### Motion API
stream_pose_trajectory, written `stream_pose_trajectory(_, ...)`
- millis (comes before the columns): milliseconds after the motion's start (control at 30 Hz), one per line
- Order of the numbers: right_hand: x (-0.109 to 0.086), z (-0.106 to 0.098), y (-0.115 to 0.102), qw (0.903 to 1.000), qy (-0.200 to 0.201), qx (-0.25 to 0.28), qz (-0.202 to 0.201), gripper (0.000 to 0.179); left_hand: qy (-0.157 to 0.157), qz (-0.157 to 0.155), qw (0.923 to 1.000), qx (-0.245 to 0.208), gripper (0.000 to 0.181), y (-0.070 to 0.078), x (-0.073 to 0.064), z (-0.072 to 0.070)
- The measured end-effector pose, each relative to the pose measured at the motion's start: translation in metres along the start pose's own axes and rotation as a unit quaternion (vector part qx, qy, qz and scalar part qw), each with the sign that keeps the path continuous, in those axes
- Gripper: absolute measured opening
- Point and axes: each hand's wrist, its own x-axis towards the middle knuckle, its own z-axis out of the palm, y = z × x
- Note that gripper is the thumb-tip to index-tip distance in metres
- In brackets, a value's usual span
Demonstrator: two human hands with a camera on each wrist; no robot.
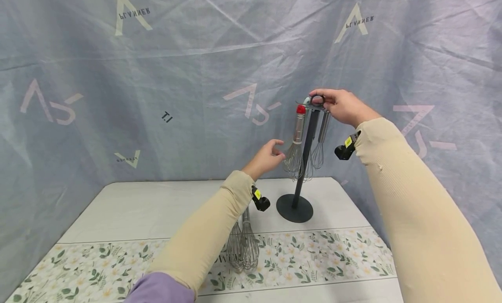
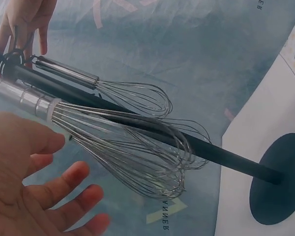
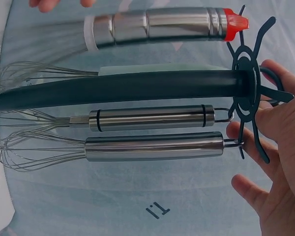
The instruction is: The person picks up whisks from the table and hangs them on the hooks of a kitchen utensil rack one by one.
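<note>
A dark metal whisk stand (image 1: 295, 209) with a round base, a tall pole and a hooked top stands upright on the table. My right hand (image 1: 345, 106) grips the ring at its top, thumb and forefinger on the ring in the right wrist view. From the hooks hangs a whisk with a red-tipped steel handle (image 3: 162, 25). A black-banded steel whisk (image 3: 152, 118) and a plain steel-handled whisk (image 3: 155, 147) hang on the other side. A pale green handle (image 3: 137, 70) is partly hidden behind the pole. My left hand (image 1: 267, 158), fingers loosely bent, is close beside the red-tipped whisk's wires, holding nothing.
Two more wire whisks (image 1: 249, 246) lie on the table (image 1: 164, 207), their handles partly behind my left forearm. A flower-patterned strip (image 1: 321, 255) crosses the tabletop. Grey-blue printed cloth (image 1: 196, 98) hangs behind and at both sides.
</note>
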Motion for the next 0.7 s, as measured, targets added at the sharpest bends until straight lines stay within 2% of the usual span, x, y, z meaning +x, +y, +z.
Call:
stream_pose_trajectory(167, -0.002, -0.001, -0.002, 1.0000, -0.002, -0.006, -0.001, 0.054, -0.015, -0.003, 0.9999, 0.002, 0.045, -0.012, -0.015, -0.004)
stream_pose_trajectory(400, -0.002, -0.001, -0.003, 0.9999, -0.010, -0.012, 0.004, 0.055, -0.024, -0.008, 0.9996, -0.012, 0.044, -0.039, -0.048, -0.014)
stream_pose_trajectory(600, -0.001, -0.002, -0.003, 0.9998, -0.012, -0.009, 0.009, 0.056, 0.006, -0.020, 0.9995, -0.024, 0.044, -0.061, -0.073, -0.028)
stream_pose_trajectory(700, -0.001, -0.002, -0.002, 0.9998, -0.013, -0.010, 0.009, 0.056, 0.026, -0.028, 0.9986, -0.035, 0.042, -0.074, -0.085, -0.031)
